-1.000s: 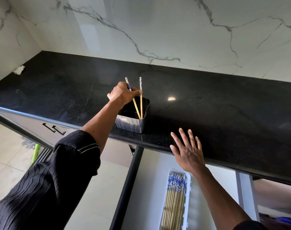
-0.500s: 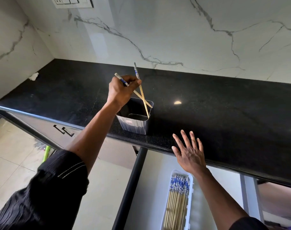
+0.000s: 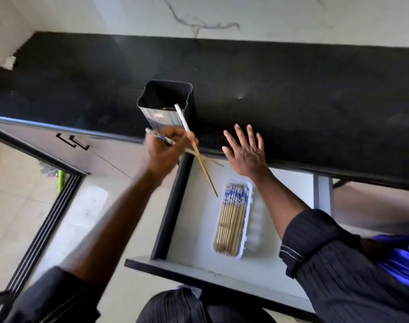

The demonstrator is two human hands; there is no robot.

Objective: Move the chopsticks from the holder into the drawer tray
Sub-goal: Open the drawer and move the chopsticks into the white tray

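My left hand grips two wooden chopsticks with blue-and-white tops; they cross and point down over the open drawer. The square black holder stands on the counter near its front edge, just beyond that hand, and looks empty inside. In the drawer lies a white tray filled with several matching chopsticks. My right hand rests flat with fingers spread on the counter's front edge, above the tray, holding nothing.
The black stone countertop runs under a white marble wall. A closed drawer front with black handles sits to the left. A scrap of white paper lies in the far left corner. Tiled floor shows at lower left.
My left hand has lifted the two chopsticks out of the holder and brought them toward me, over the drawer. The camera has tilted down, showing more of the drawer. My right hand stays put.
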